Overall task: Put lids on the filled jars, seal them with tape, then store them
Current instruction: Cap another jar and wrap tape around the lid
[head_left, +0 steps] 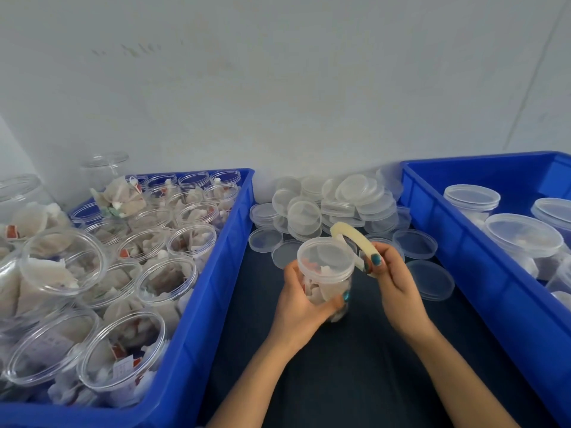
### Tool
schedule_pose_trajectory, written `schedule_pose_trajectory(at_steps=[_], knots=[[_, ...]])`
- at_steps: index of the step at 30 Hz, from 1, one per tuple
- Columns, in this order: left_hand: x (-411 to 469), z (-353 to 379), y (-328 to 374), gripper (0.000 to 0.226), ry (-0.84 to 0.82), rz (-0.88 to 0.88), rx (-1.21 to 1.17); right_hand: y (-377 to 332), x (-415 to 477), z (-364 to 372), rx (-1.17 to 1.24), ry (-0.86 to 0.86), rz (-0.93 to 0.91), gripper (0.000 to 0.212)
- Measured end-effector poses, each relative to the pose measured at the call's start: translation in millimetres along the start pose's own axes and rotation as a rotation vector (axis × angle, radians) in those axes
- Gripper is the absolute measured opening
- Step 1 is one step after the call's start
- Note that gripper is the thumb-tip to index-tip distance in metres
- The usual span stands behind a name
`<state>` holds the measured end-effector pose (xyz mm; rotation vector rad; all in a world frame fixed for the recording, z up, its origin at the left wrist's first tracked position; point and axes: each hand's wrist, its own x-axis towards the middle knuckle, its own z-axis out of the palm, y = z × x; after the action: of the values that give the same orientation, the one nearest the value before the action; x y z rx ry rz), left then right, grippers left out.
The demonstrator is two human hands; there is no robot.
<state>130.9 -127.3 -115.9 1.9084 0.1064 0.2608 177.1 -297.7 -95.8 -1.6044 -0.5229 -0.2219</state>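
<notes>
Two hands work over the dark surface (355,366), between two blue crates. The left hand (302,301) wraps its fingers and thumb around a clear filled jar (326,273), which already carries its lid (324,253) (whether the jar stands on the surface or is lifted, I cannot tell). The right hand (394,281) pinches a pale tape roll (352,237) between thumb and fingers, close against the rim of the lid. The left crate (216,257) holds open filled jars (167,279), and the right crate (457,242) holds lidded jars (522,236). Loose lids (340,199) lie piled behind, near the wall.
</notes>
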Motion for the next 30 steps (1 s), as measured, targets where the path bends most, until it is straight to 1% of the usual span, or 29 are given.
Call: schedule_pose_trajectory(at_steps=[2,3,4,5,6,8,9,11,13,16,23,27,30], knots=[[2,2,2,0.095,0.016,0.049,0.051,2,-1,0,-0.061,-0.017,-0.046,0.025],[1,1,5,0.102,0.062,0.094,0.082,4,-2,0,-0.097,-0.01,-0.074,0.025],[0,-2,10,0.104,0.129,0.157,0.124,5,-2,-1,-0.133,0.006,-0.108,0.024],[-1,-4,15,0.099,0.206,0.243,0.171,6,-3,-1,-0.172,0.024,-0.15,0.023],[0,-6,21,0.086,0.274,0.342,0.221,5,-4,-1,-0.213,0.039,-0.193,0.021],[1,-6,33,0.055,0.348,0.499,0.321,4,-5,1,-0.285,0.058,-0.272,0.014],[1,-6,38,0.045,0.374,0.551,0.365,4,-6,2,-0.317,0.063,-0.308,0.012],[2,-3,46,0.034,0.445,0.621,0.445,3,-7,3,-0.359,0.067,-0.364,0.015],[2,0,49,0.029,0.464,0.621,0.411,3,-8,3,-0.379,0.068,-0.385,0.017],[2,3,52,0.025,0.425,0.561,0.288,4,-10,3,-0.412,0.057,-0.397,0.018],[3,2,54,0.018,0.418,0.588,0.294,6,-9,1,-0.475,0.064,-0.434,0.019],[4,1,54,0.015,0.458,0.656,0.39,3,-9,1,-0.539,0.093,-0.462,0.019],[-2,4,50,0.007,0.473,0.785,0.536,2,-8,1,-0.582,0.132,-0.46,0.018]])
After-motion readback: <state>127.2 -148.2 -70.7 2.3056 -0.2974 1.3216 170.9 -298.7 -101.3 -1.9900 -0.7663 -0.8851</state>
